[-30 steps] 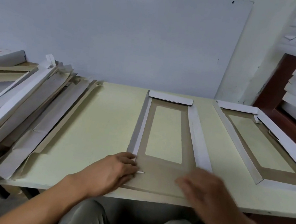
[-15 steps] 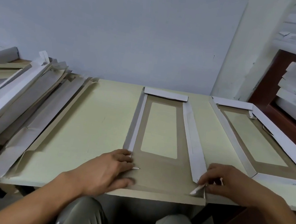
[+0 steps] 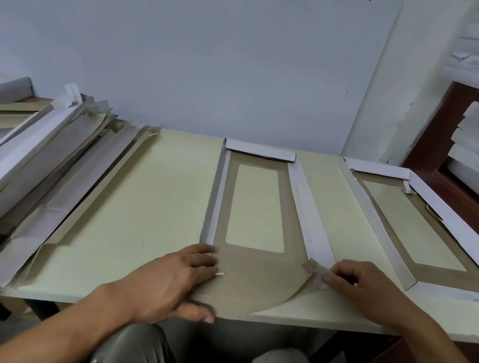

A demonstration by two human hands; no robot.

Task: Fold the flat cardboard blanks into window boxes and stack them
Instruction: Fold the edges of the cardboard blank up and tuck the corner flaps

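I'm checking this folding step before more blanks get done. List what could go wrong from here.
1. The right hand pinches the small corner tab while the near flap curves up; pulling hard might tear or crease it off its score.
2. The left hand presses only the left corner, so the blank could skew.
3. The near flap overhangs the table edge, so the blank might slip forward.
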